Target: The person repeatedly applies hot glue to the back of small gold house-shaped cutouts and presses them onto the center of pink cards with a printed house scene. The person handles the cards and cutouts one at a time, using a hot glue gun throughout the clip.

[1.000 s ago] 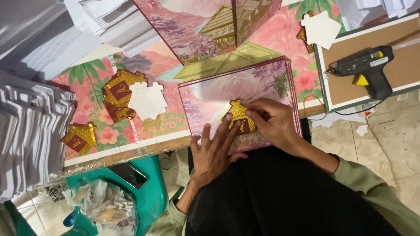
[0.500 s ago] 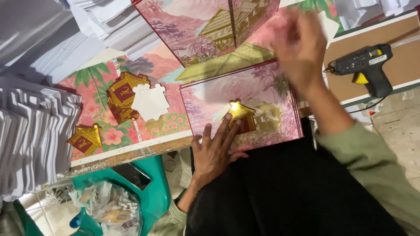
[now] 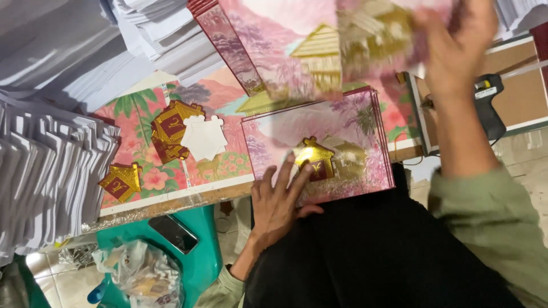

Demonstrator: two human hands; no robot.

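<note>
To my far left stand fanned stacks of white paper sheets [image 3: 45,177], then loose gold-and-red house-shaped cutouts [image 3: 171,131] on the floral board. My left hand [image 3: 279,205] lies flat, fingers spread, pressing the pink landscape-printed card [image 3: 342,122] on my lap, beside its glued gold house emblem [image 3: 315,162]. My right hand [image 3: 456,43] is raised and blurred, its grip unclear

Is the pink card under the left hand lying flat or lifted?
Flat. The pink card lies on the lap, the left hand spread over its lower edge beside the gold house cutout.
</note>
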